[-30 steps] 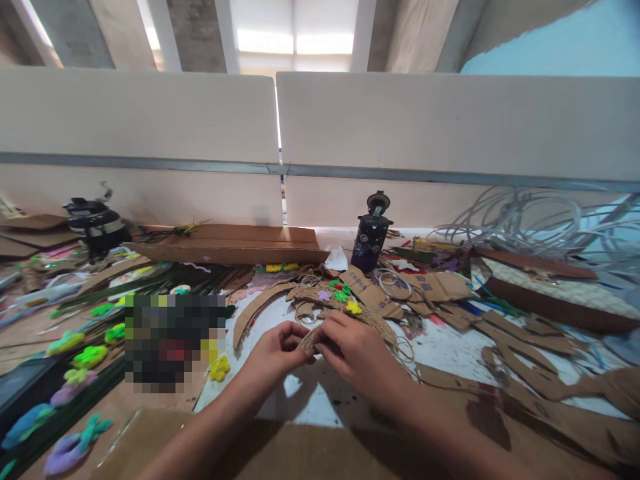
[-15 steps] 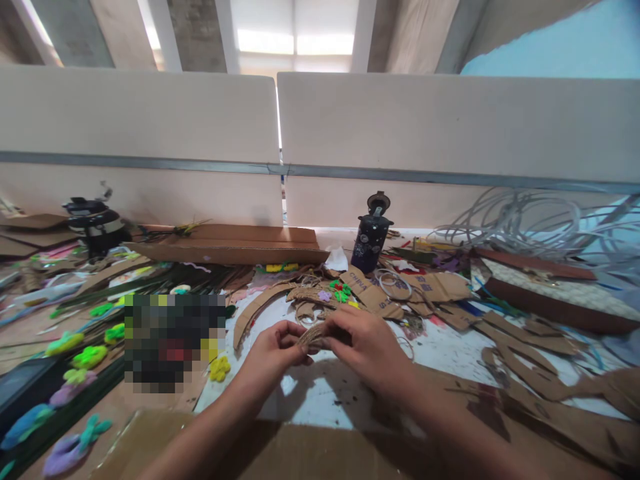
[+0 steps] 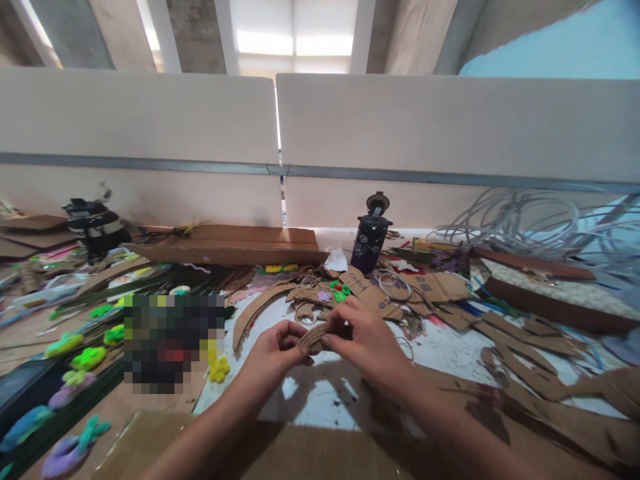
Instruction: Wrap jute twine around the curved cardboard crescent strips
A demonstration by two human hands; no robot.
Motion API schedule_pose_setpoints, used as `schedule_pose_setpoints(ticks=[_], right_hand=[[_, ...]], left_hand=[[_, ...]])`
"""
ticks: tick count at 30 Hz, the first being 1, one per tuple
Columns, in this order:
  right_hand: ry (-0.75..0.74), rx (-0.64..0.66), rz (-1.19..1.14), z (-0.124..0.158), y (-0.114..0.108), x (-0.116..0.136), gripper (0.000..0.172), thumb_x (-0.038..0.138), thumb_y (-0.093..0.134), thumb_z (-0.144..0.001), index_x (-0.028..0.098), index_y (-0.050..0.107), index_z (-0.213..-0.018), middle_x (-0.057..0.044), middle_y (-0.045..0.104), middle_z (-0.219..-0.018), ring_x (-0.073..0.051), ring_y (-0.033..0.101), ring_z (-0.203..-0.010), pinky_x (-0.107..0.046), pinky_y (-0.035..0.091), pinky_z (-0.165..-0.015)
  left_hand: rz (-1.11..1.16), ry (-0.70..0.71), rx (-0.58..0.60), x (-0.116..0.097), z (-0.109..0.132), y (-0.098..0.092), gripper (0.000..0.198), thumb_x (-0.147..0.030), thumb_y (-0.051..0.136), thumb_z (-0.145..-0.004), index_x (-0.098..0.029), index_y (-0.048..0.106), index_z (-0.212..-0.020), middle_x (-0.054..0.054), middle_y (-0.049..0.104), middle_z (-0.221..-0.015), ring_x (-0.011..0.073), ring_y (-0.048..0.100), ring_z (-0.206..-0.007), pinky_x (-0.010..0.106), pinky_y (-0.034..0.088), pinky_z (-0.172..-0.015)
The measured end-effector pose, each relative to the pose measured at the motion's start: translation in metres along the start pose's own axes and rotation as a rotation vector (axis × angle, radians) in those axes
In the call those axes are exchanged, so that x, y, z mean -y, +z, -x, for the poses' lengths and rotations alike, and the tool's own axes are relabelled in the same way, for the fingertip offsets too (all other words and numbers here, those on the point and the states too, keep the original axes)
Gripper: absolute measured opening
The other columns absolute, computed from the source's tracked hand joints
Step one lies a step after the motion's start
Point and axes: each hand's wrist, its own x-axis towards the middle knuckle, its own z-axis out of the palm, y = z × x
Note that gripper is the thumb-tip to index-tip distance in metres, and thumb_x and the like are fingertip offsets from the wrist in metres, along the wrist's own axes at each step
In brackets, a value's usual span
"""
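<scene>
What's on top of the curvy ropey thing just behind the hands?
On the ropey thing I can see a purple flower and green flower shapes with some red. The right hand blocks the view further right, so anything there is hidden.

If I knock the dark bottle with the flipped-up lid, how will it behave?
The dark bottle stands upright and looks tall and narrow, so a high push would probably tip it. Its rounded body may roll once down. With its lid open, any contents might spill; the fill isn't visible.
</scene>
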Motion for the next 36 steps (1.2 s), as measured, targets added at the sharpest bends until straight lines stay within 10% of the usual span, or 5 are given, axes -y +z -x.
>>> schedule_pose_setpoints(ticks=[26, 36], right_hand=[[0.042, 0.081, -0.075, 0.0, -0.001, 0.0, 0.025, 0.008, 0.071, -0.078, 0.022, 0.074, -0.099, -0.002, 0.075, -0.093, -0.019, 0.068, -0.084, -0.029, 0.048, -0.075], [-0.24, 0.008, 0.233, -0.002, -0.011, -0.005, 0.01, 0.009, 0.066, -0.086, 0.019, 0.067, -0.088, -0.003, 0.067, -0.091, -0.02, 0.061, -0.088, -0.031, 0.044, -0.076]], left_hand=[[-0.317, 0.155, 0.073, -0.011, 0.011, 0.002, 0.022, -0.039, 0.067, -0.078, -0.017, 0.066, -0.08, 0.0, 0.062, -0.07, 0.0169, 0.055, -0.067, 0.029, 0.041, -0.065], [-0.17, 0.064, 0.01, -0.013, 0.006, -0.001, 0.017, -0.033, 0.071, -0.069, -0.019, 0.061, -0.072, -0.002, 0.062, -0.061, 0.0141, 0.056, -0.057, 0.027, 0.042, -0.06]])
